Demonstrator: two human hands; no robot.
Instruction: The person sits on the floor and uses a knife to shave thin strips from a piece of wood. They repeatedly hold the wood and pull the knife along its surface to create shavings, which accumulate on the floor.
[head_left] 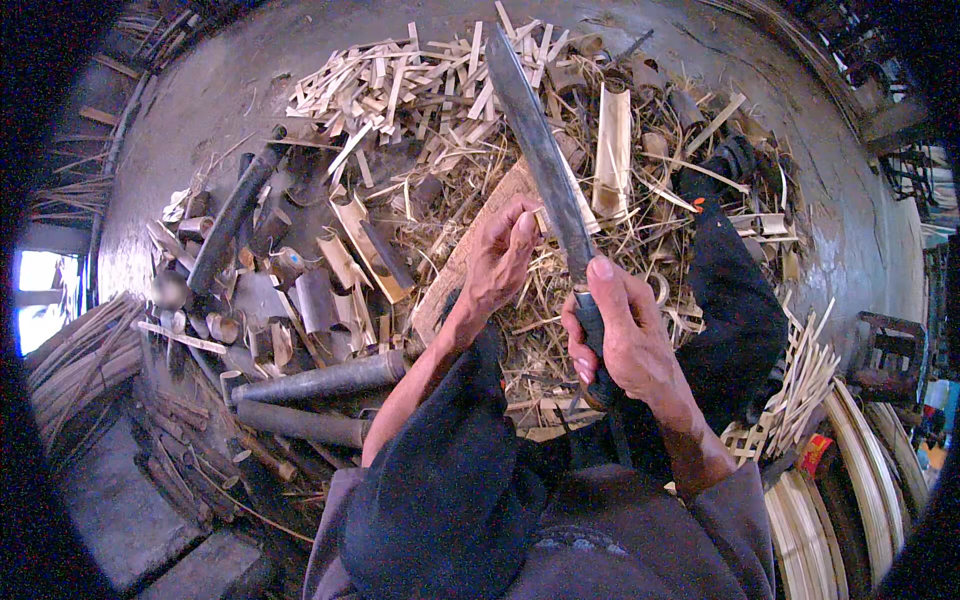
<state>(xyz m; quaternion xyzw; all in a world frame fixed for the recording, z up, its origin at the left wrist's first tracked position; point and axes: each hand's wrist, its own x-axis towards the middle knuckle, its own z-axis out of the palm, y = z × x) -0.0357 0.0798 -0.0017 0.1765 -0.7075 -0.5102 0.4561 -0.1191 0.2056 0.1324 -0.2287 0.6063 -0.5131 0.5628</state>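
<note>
My right hand (625, 330) is wrapped round the dark handle of a large machete (545, 160), whose long blade points up and away from me. Close to the left side of that blade, my left hand (503, 255) has its fingers curled and pressed together. A small pale bit shows at its fingertips, partly hidden behind the blade, so what they hold is unclear. Beneath the left hand a wooden plank (508, 187) lies slanted over the litter. A split bamboo piece (612, 150) stands just right of the blade, among thin shavings (640, 255).
Short pale bamboo slats (390, 75) are heaped at the far side. Bamboo tubes (320, 380) and split pieces (365, 245) lie to the left. My bent legs (735, 290) flank the work area. Long bamboo strips (805, 540) and a woven lattice piece (745, 440) are at the near right.
</note>
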